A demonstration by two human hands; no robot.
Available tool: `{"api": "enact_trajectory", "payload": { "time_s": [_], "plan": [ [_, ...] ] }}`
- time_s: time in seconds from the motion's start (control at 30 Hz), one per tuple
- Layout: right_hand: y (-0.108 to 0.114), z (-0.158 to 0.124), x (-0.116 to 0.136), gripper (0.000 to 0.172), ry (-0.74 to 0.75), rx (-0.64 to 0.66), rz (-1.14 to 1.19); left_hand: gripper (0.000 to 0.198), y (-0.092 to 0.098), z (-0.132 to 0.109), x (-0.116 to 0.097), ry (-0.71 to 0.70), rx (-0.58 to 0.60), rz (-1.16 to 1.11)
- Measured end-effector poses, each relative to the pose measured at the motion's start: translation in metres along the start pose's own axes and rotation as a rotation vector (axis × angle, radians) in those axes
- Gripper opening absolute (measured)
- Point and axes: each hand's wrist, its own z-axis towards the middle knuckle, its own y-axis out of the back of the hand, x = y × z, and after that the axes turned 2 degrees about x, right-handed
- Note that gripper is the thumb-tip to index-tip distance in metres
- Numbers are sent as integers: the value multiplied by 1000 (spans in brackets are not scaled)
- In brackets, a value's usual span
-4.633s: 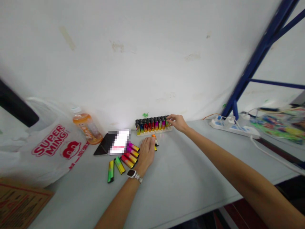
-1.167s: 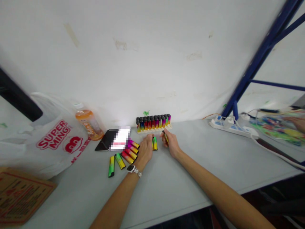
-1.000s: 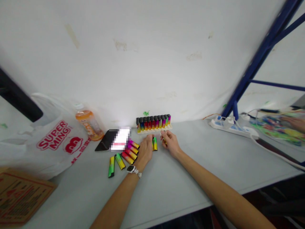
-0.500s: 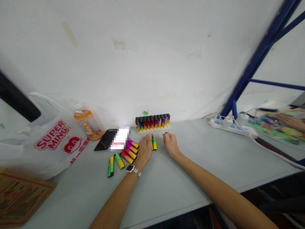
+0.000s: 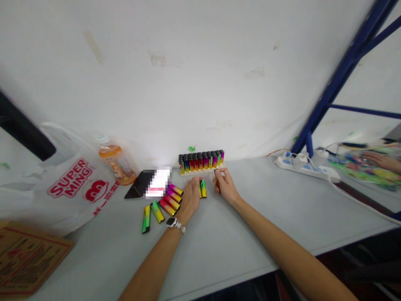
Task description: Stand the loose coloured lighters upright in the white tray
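Note:
My left hand (image 5: 189, 196) rests on the table, fingers curled against a pair of green and yellow lighters (image 5: 203, 189); part of its grip is hidden. Closed in a pinch, my right hand (image 5: 227, 186) holds a lighter (image 5: 216, 172), of which little more than a dark end shows. Just beyond both hands, a pale tray (image 5: 205, 171) carries upright rows of multicoloured lighters (image 5: 200, 161) with black tops. Left of my left hand lie red and yellow lighters (image 5: 167, 207), purple and yellow lighters (image 5: 175, 190), and two loose green and yellow lighters (image 5: 157, 212).
A phone (image 5: 138, 184), an orange drink bottle (image 5: 117, 164), a white plastic bag (image 5: 72, 196) and a cardboard box (image 5: 31, 259) stand at left. A power strip (image 5: 305, 168) lies right, below a blue metal frame (image 5: 332, 83). Another person's hand (image 5: 377, 159) is over colourful packets (image 5: 360, 167).
My right hand has moved slightly right and turned, showing more of its curled fingers. My left hand and the lighters beside it stay put.

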Motion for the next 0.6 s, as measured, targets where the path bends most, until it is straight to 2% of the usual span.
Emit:
{"api": "enact_trajectory", "payload": {
  "time_s": [0.23, 0.47, 0.6],
  "plan": [
    [40, 23, 1, 35, 137, 110, -163, 53, 1, 0, 0, -31, 37, 35],
    [80, 49, 19, 28, 303, 41, -547, 51, -4, 3, -6, -50, 41, 87],
    [93, 63, 30, 30, 264, 37, -606, 50, -11, 5, -11, -64, 50, 121]
  ]
}}
